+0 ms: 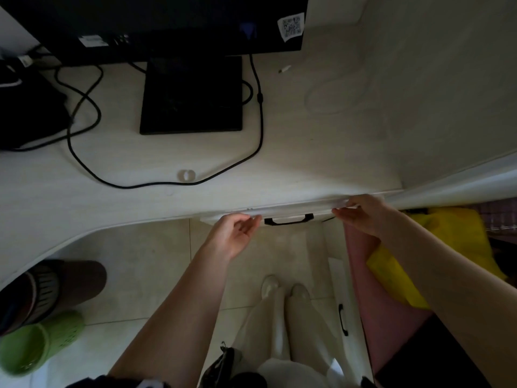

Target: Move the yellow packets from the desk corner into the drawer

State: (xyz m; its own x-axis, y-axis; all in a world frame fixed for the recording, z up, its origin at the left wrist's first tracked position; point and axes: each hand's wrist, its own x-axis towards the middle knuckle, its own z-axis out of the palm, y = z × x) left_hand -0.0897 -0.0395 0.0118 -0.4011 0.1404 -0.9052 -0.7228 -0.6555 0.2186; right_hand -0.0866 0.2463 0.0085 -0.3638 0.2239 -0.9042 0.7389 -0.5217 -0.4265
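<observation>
Both hands at the tabletop's front edge, beside a drawer handle.

Left hand [233, 233] hangs just under the edge of the pale tabletop [307, 152], palm turned up, fingers loosely curled, holding nothing. Right hand [361, 212] rests against the edge to the right, fingers stretched flat, thumb above; cannot tell if it pinches anything. Black drawer handle [288, 219] sits between the two hands, on a closed white drawer front. A lower drawer [349, 303] stands pulled out at right, with yellow packets [397, 275] lying inside under the right forearm, next to a pink surface. More yellow shows farther right [453, 231]. On the tabletop: monitor stand [191, 96], looping black cable [260, 130]. Green shoe [36, 345] on the floor at left.
</observation>
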